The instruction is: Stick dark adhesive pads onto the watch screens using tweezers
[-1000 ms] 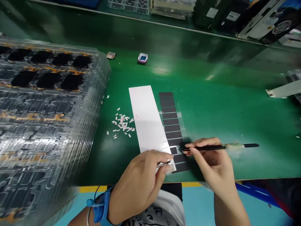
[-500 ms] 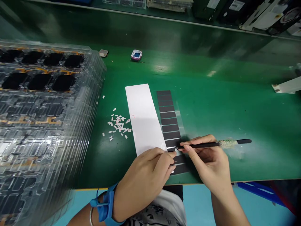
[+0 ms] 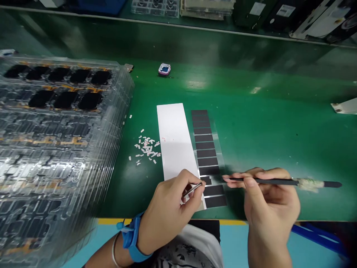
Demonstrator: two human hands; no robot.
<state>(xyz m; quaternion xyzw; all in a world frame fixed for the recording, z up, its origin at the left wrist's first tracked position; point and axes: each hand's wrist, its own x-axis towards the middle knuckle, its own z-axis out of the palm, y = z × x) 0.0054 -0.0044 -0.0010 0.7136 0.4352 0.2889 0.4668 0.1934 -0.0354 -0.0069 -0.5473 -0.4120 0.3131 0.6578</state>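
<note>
My left hand [image 3: 175,208] is closed on a small metal piece [image 3: 193,189], over the lower end of a white card [image 3: 177,139]. To the right of the card lies a clear sheet [image 3: 219,154] with a column of black strips [image 3: 206,161]; one strip near my left fingertips looks shorter than its neighbours. My right hand [image 3: 269,201] holds a thin black tool [image 3: 275,181] with a wrapped section near its far end. Its tip points left, just right of the strips and apart from them. Small white bits [image 3: 147,147] lie scattered left of the card.
Stacked clear trays [image 3: 69,126] with black square parts fill the left. A small white-rimmed part [image 3: 164,69] lies at the back of the green table [image 3: 264,137]. A shelf edge [image 3: 156,23] with boxes runs behind. A white bracket [image 3: 346,107] is at the far right.
My right hand has moved right with the black tool, away from the strips and my left hand. My left hand has lifted and turned, so the metal piece shows more. The view has shifted slightly.
</note>
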